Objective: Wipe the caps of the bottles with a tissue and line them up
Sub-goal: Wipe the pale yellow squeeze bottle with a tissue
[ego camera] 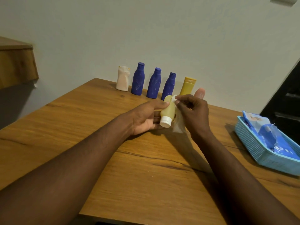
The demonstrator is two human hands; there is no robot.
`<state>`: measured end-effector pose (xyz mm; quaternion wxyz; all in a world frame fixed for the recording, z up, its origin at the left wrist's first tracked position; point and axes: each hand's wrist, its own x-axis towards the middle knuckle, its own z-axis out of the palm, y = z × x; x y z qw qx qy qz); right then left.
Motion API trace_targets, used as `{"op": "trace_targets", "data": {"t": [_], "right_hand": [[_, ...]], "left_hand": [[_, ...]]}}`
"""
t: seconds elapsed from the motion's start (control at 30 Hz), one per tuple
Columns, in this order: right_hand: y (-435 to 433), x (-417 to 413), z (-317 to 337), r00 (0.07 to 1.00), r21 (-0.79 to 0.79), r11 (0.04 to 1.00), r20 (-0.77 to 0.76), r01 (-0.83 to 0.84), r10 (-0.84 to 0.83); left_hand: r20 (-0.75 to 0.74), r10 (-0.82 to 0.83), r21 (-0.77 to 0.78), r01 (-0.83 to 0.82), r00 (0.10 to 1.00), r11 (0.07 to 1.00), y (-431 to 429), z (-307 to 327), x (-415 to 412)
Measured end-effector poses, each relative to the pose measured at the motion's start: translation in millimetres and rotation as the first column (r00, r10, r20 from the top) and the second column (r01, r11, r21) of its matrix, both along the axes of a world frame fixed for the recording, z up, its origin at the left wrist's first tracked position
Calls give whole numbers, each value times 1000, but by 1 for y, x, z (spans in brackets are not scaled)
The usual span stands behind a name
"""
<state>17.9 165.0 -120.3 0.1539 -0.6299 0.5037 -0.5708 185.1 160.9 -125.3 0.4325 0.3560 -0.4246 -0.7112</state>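
- The pale yellow bottle (168,111) sits in your left hand (146,117), just above the wooden table (146,176) and in front of the row at the wall. Its white cap (165,122) points down toward you.
- The table fills most of the view and carries everything else.
- A light blue basket (253,143) stands at your right on the table, with blue packets (263,129) in it.
- Along the far edge, upright in a line from left to right: a white bottle (122,78), three blue bottles (138,79) (154,83) (168,86) and a yellow tube (187,86). A pink rounded thing (200,93) shows behind your right hand, mostly hidden.
- Your left hand grips the pale bottle, thumb across its side and fingers curled beneath.
- Your right hand (194,114) pinches the tissue (178,124) between thumb and fingertips, beside the bottle's upper end.
- The tissue hangs down along the bottle's right side and touches it.
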Motion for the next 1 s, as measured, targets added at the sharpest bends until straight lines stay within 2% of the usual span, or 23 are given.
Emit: {"op": "trace_targets", "data": {"t": [0.23,0.4,0.5,0.63,0.77,0.87,1.0], "right_hand": [[1,-1,5,998,2,1000,57,-12,12],[2,1,7,1000,5,1000,19,-25,25],[3,4,5,999,33,999,12,-43,43],[6,4,9,1000,-44,999,-4,-31,30],[5,0,11,1000,-69,998,-3,5,-6],[6,-1,11,998,-84,996,-66,4,-10],[8,4,10,977,-147,988,-212,-46,14]], "left_hand": [[-51,-101,-9,100,994,995,4,0,0],[-65,-69,-48,66,995,997,0,-1,2],[-9,-27,-95,26,1000,995,-3,-2,3],[78,-27,-179,41,997,983,-1,-1,3],[233,40,-275,27,972,961,2,-1,0],[261,119,-324,-30,958,946,-1,-2,0],[220,199,-348,-113,955,931,-5,-5,4]]}}
